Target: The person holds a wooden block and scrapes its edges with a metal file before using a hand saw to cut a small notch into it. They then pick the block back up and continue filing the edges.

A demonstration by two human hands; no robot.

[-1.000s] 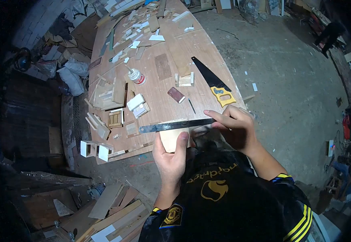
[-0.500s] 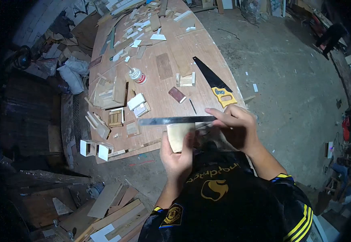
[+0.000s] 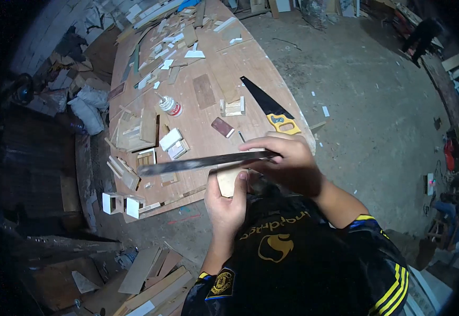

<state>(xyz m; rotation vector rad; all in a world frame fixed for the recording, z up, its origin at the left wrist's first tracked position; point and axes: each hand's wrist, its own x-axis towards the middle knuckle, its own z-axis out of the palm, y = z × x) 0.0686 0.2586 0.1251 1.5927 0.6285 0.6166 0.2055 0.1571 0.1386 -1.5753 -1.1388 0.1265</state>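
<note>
My right hand (image 3: 291, 158) is closed around the near end of a long, dark, flat metal file (image 3: 187, 164). The file reaches leftward over the table, its far end slightly lower. Below it, my left hand (image 3: 225, 209) grips a small pale wooden block (image 3: 228, 184) between thumb and fingers. The file crosses over the block's upper edge; whether they touch is hard to tell. Beyond my right hand lies a handsaw (image 3: 269, 103) with a yellow handle. A reddish-brown sanding block (image 3: 222, 127) and a partly hidden pencil (image 3: 241, 137) are just past the file.
A plywood table (image 3: 229, 68) holds wood scraps (image 3: 174, 50), a white glue bottle (image 3: 170, 106) and several small wooden assemblies, including a box-like one (image 3: 140, 131). Boards (image 3: 155, 287) lean at lower left. One person (image 3: 424, 38) stands far right; another (image 3: 458, 231) is at lower right.
The file has slid left and its far end has tilted down. My right hand moved left with it. My left hand still grips the block. The whole view shifted slightly.
</note>
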